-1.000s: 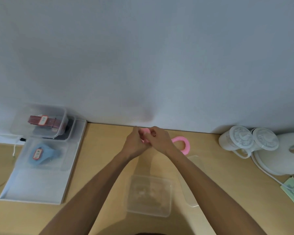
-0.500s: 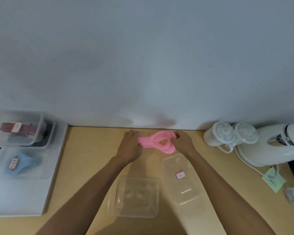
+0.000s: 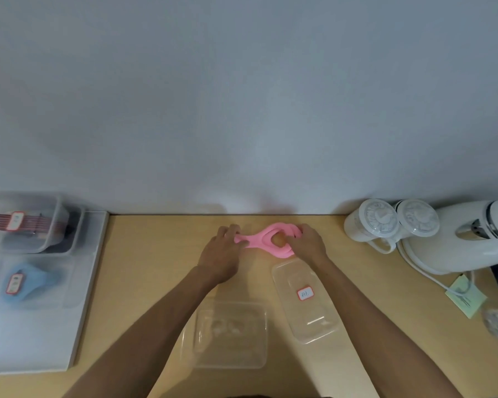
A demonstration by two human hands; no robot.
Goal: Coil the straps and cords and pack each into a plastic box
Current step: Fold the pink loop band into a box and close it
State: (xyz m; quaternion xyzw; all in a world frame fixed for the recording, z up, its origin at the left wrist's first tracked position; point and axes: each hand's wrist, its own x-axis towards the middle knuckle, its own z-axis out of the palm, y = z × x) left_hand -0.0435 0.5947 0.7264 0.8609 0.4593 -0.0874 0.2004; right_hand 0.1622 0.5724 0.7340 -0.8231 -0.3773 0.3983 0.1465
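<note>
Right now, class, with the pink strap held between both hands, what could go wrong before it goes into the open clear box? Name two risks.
1. The pink strap is held at its ends by the left hand and right hand; if either grip slips, the loops could spring apart.
2. The loops are still loose; packed like that into the open clear box, they might bulge above its rim and keep the labelled lid from closing.

One wide-angle camera, worn on the person's head, looks forward and down over the wooden table (image 3: 156,268) to the grey wall (image 3: 242,96) behind it. It sits near: both forearms rise from the bottom edge, and the left hand (image 3: 223,251), right hand (image 3: 309,244) and pink strap (image 3: 258,239) fall mid-frame.
</note>
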